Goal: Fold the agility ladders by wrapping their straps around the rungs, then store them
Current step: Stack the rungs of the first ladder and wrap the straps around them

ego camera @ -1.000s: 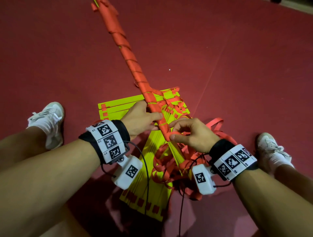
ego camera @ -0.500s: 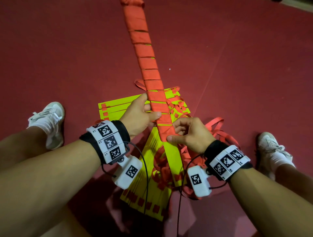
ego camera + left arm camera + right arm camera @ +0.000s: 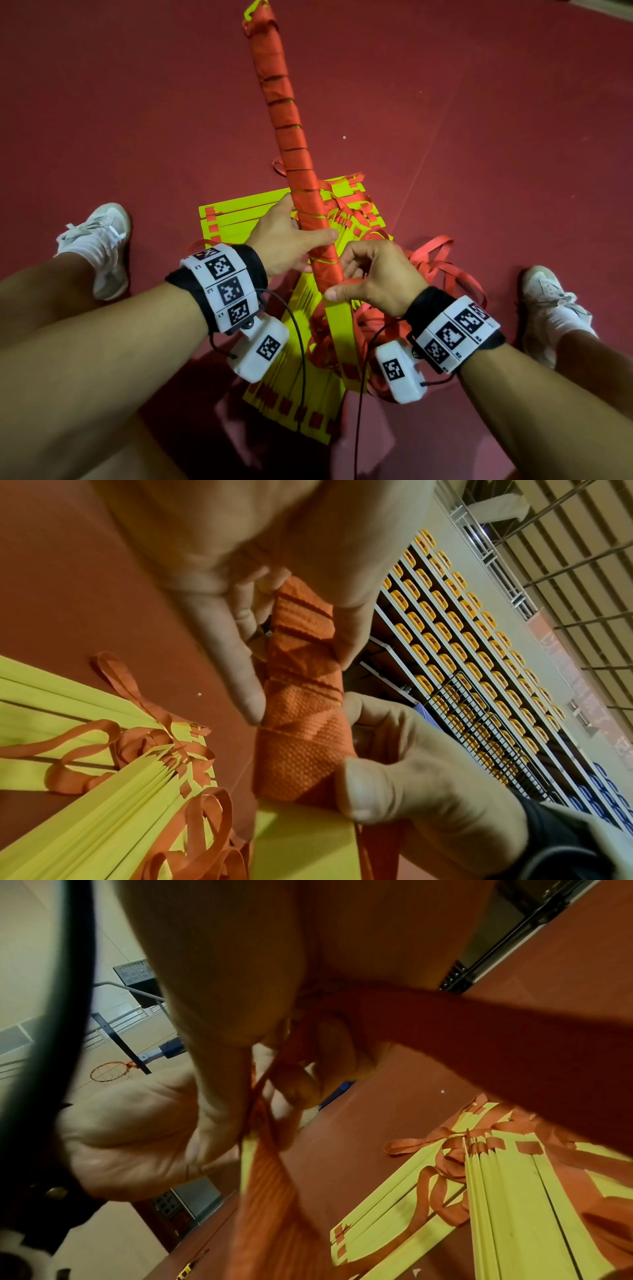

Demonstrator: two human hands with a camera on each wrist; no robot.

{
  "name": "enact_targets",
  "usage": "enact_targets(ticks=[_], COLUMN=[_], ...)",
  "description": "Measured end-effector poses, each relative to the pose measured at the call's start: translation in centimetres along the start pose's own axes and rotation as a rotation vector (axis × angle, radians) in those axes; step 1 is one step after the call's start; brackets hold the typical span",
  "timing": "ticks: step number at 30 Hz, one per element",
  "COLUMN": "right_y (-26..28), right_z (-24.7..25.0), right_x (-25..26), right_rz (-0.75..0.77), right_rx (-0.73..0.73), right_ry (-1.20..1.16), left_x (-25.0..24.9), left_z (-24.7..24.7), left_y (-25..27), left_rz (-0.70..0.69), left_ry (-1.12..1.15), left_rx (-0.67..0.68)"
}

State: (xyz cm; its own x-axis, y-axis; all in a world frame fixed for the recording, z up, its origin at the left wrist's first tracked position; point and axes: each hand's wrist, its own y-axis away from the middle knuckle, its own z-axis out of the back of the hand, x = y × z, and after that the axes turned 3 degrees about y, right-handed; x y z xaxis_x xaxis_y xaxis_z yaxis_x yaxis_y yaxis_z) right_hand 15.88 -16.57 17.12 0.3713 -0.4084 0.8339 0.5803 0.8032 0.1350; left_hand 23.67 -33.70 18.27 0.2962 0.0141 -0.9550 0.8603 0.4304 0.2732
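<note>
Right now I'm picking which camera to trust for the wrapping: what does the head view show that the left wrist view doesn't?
Only the head view shows the wrapped bundle full length, both white shoes and the loose strap pile. Only the left wrist view shows the strap's weave close up and yellow stadium seats. Both show the left hand gripping the bundle, the right hand at the wrap's edge, and stacked yellow rungs.

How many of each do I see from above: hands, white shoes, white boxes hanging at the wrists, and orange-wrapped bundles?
Hands: 2 (left hand, right hand)
White shoes: 2 (left shoe, right shoe)
White wrist boxes: 2 (left box, right box)
Orange-wrapped bundle: 1
Total: 7
</note>
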Motion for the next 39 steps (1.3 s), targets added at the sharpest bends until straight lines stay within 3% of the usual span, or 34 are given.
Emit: enact_targets(ticks=[8, 19, 25, 29, 39], right_y=[0.1, 0.8, 1.4, 1.8, 2.4], right_z=[0.2, -1.5, -1.9, -2.2, -3.7], right_x=[-1.0, -2.7, -2.7, -2.1, -1.4], right_rz=[0.005, -0.099, -0.029, -0.037, -0.035], right_rx=[0.165, 0.052, 0.131, 0.050, -0.027], right_ry=[0.004, 0.007, 0.124, 0.112, 0.250], left_x=[0.4, 1.6, 1.4, 1.3, 2.2], left_z=[-0.1, -0.9, -1.0, -1.2, -1.4], left_y=[0.5, 0.6, 0.9, 1.2, 2.2], left_rz=[-0.016, 0.014, 0.041, 0.046, 0.002], left_ry=[-0.037, 0.048, 0.118, 0.137, -0.143], left_rx=[0.011, 0.041, 0.034, 0.071, -0.004])
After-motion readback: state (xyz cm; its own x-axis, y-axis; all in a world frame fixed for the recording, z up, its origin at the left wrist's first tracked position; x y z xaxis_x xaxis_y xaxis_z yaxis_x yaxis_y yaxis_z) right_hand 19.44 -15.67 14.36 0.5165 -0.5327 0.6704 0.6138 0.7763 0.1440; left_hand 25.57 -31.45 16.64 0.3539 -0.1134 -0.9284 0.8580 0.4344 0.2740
